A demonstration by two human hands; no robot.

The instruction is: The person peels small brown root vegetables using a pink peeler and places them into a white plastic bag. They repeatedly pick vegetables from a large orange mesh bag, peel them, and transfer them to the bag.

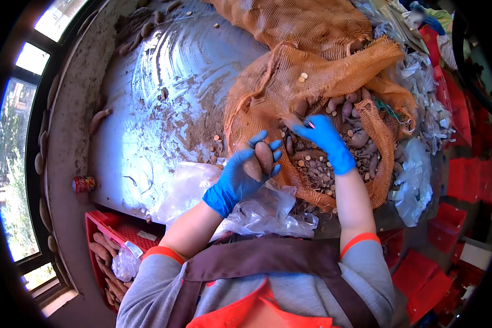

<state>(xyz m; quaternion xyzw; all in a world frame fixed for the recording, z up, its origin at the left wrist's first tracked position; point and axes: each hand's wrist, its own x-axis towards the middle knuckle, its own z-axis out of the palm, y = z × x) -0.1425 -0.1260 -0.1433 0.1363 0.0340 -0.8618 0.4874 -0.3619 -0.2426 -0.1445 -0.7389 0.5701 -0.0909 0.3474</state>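
Note:
Two sweet potatoes [264,157] rest in my blue-gloved left hand [246,172], its fingers curled round them. My right hand [326,141], also in a blue glove, is over the mouth of an orange mesh sack [266,88]; a small thin tool [310,124] shows between its fingers, perhaps a knife, mostly hidden. Inside the sack lie small sweet potatoes [358,139] and round cut pieces among soil. Clear plastic bags [270,211] lie crumpled at the table's near edge, below my left hand.
A soiled metal table [164,102] spreads before me. A second filled mesh sack [311,20] stands behind. At lower left, a red crate [92,238] holds sweet potatoes; a red can [83,184] is beside the table. Plastic bags [414,180] and red crates [422,279] are at right.

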